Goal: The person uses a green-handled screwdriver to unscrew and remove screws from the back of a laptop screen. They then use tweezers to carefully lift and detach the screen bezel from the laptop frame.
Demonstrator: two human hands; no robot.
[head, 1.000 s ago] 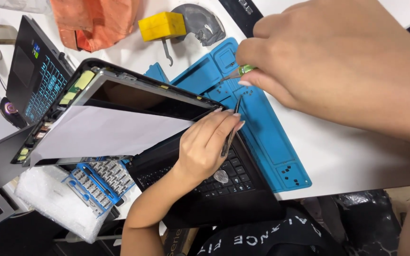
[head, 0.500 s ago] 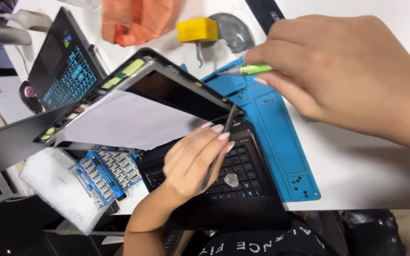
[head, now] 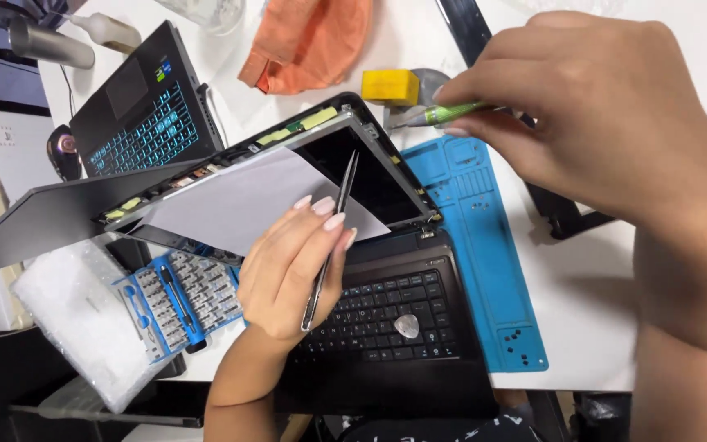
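Tweezers [head: 330, 237] sit in the left hand [head: 292, 274], fingers curled and pinched around the shaft, tip aimed toward 12 o'clock at the laptop screen [head: 345, 176]. Tip lies over the white sheet [head: 239, 205] that covers most of the panel; whether it touches, cannot tell.

Right hand [head: 607, 123] enters from 2 o'clock, thumb and fingertips closed on a green-handled screwdriver [head: 443, 113]. Its metal end points at the upper right corner of the screen frame [head: 353, 110], just beside it (contact not resolvable).

Bezel looks removed: yellow and green components show along the top edge of the frame. Lid is tilted well back toward 10 o'clock, probably so the panel face is reachable from above.

Black laptop [head: 386, 311] base sits at 6 o'clock on the white table [head: 583, 327], partly on a blue work mat [head: 484, 245] at 3 o'clock, which likely serves to protect the surface and catch small parts. A small silvery pick [head: 407, 326] rests on the keys.

Blue bit set [head: 177, 299] lies open at 8 o'clock, on bubble wrap [head: 75, 319], within the left hand's reach. Second laptop [head: 145, 110] at 10 o'clock, orange cloth [head: 308, 41] at 12 o'clock, yellow block [head: 390, 86] near the screwdriver.
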